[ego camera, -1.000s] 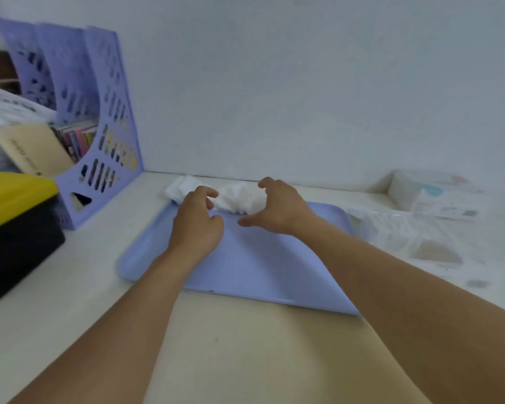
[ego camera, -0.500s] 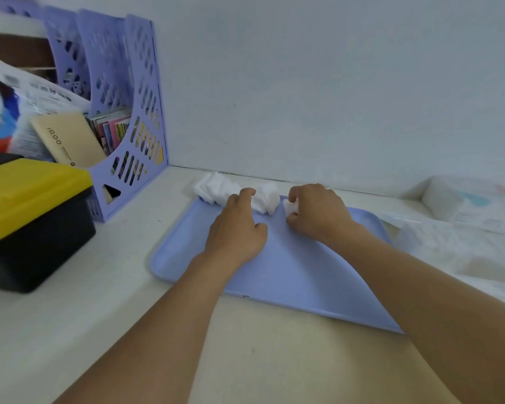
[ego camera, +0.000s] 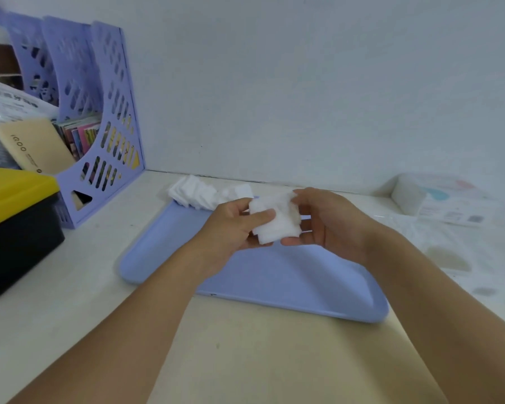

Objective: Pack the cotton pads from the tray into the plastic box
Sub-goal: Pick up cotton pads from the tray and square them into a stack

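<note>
A stack of white cotton pads (ego camera: 276,221) is held above the lilac tray (ego camera: 274,281), gripped from both sides. My left hand (ego camera: 233,228) holds its left side with the thumb on top. My right hand (ego camera: 327,223) curls round its right side. More white cotton pads (ego camera: 196,191) lie in a loose heap at the tray's far left corner, by the wall. A clear plastic box (ego camera: 438,246) lies on the table to the right of the tray; its outline is faint.
A lilac perforated file rack (ego camera: 99,135) with books and a tan booklet stands at the back left. A black box with a yellow lid (ego camera: 15,223) sits at the left edge. A white packet (ego camera: 438,199) lies at the back right against the wall.
Both hands gathered a stack of pads from the heap at the tray's far edge and lifted it up and toward me. The heap left behind is smaller.
</note>
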`<state>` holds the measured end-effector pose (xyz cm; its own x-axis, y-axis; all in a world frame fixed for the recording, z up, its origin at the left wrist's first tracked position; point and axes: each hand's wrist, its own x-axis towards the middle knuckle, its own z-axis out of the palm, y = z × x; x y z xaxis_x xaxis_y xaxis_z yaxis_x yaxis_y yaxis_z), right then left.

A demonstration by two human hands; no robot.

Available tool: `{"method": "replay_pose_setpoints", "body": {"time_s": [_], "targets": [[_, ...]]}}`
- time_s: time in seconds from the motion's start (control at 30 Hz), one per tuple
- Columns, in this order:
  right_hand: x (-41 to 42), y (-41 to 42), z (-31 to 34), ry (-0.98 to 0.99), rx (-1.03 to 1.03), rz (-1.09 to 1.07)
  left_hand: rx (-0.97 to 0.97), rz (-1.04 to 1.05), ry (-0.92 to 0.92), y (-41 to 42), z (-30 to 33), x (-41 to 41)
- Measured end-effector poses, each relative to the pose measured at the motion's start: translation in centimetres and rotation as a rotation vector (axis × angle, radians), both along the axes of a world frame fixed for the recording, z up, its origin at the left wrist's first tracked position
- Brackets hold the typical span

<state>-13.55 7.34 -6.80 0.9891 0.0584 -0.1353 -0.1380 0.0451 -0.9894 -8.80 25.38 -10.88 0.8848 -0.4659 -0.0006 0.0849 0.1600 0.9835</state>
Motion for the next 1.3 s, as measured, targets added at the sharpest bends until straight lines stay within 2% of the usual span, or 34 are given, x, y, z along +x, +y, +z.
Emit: {"method": "replay_pose_setpoints", "body": {"time_s": [0.07, 0.17, 0.3, 0.47, 0.63, 0.73, 0.83, 0.93, 1.03, 1.23, 1.3], "targets": [[-1.3, -0.1, -0.3, 0.009, -0.002, 0.008, 0.026, 0.012, -0.034, -0.4, -0.4, -0.3], [-2.5, -0.2, -1.5, -0.16, -0.272, -0.052, 0.092, -0.034, -0.08, -1.0, -0.7, -1.3], [-2.3, -1.6, -2.5, -0.305, -0.444, -0.236, 0.052, -0.054, -0.059, -1.8, -0.6, -2.0], [-2.5, -1.6, -2.6, -0.285, -0.287, -0.242, 0.024, -0.082, -0.047, -2.4, -0.9, -2.3], [-2.4, -2.6, -2.3, -0.167, -0.087, -0.281, 0.032, -0.053, 0.005, -2.2, -1.1, -2.0], [-2.4, -3.3, -1.7, -0.068, 0.045, -0.187, 0.053, -0.023, 0.001, -1.9, -1.1, -1.5], [-2.5, -2.5, -2.0, -0.022, -0.034, -0.101, 0.076, -0.048, -0.026, -2.1, -0.8, -1.6], [-2.5, -2.2, -2.4, -0.043, -0.158, -0.109, 0.103, -0.062, -0.064, -2.2, -0.5, -2.0], [-2.4, -2.3, -2.6, -0.082, -0.195, -0.138, 0.087, -0.069, -0.066, -2.2, -0.3, -2.3], [-2.3, -2.0, -2.8, -0.141, -0.266, -0.202, -0.059, -0.055, 0.132, -2.2, 0.1, -2.7], [-2.4, -1.8, -2.8, -0.159, -0.271, -0.211, -0.066, -0.041, 0.138, -2.5, 0.0, -2.9]]}}
